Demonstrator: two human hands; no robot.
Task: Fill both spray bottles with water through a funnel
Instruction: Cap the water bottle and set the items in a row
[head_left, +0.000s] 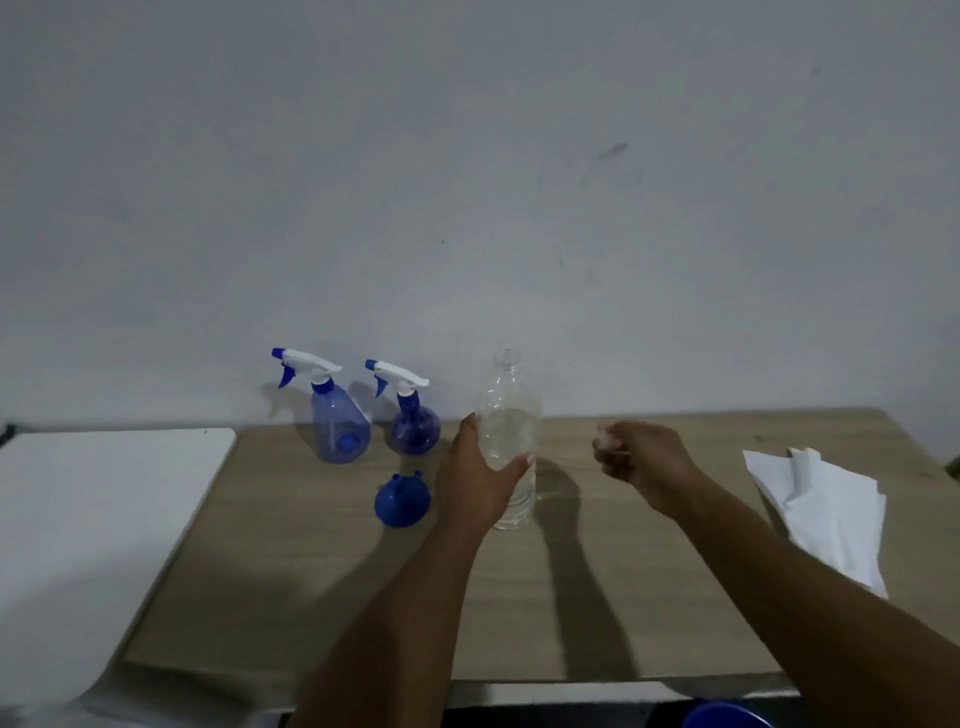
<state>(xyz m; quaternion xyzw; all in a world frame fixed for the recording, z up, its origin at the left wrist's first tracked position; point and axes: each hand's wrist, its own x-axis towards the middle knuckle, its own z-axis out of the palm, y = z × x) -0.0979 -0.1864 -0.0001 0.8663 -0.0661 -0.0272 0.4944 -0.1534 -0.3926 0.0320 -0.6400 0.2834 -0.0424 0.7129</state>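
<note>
Mid-frame, the left grip (478, 478) curls round the upright clear bottle (506, 415) on the tabletop (623, 597), the right grip (639, 460) pinches a small blurred pale thing (608, 442), and both spray bottles (340, 421) (414, 426) stand left-centre by the grey wall (467, 182), the funnel (402, 500) before them.

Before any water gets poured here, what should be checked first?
1. Water bottle upright, gripped by left hand: ok.
2. Its neck uncapped: ok, no cap shows.
3. Spray bottles opened: not ok, the taller spray bottle and the rounder spray bottle have trigger heads on.
4. Funnel seated in a neck: not ok, it lies on the table.
5. Right hand free: not ok, it pinches a small whitish thing, blurred.
6. Paper towels nearby: ok.
</note>
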